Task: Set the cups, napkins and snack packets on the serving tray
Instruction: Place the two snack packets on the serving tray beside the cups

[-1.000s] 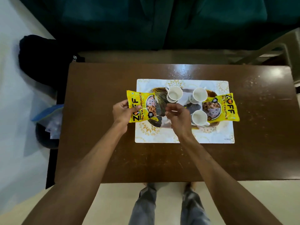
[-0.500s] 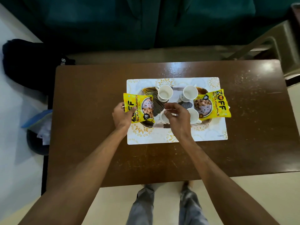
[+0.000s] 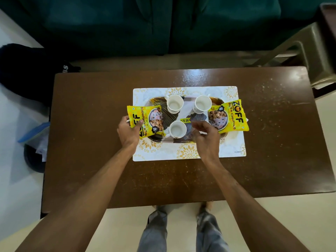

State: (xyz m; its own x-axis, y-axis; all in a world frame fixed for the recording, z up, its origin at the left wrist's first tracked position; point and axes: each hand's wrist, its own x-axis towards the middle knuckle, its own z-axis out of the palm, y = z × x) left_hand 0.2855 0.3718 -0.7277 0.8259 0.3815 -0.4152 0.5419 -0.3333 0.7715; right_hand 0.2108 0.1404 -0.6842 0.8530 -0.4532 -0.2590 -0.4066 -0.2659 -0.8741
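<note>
Two yellow packets, light and crinkly: left packet [image 3: 146,120] overhangs the serving tray [image 3: 183,122] edge, my left hand [image 3: 128,132] pinching its near corner; I'd grip the sealed seam, since the film is slippery. Right hand [image 3: 206,136] hovers half-curled beside the near cup [image 3: 177,129], holding nothing I can see. Right packet [image 3: 228,116] overhangs opposite. Cups look ceramic, fragile.

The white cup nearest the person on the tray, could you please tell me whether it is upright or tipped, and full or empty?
Upright and empty: the white cup shows a round open mouth and a bare white inside.
</note>
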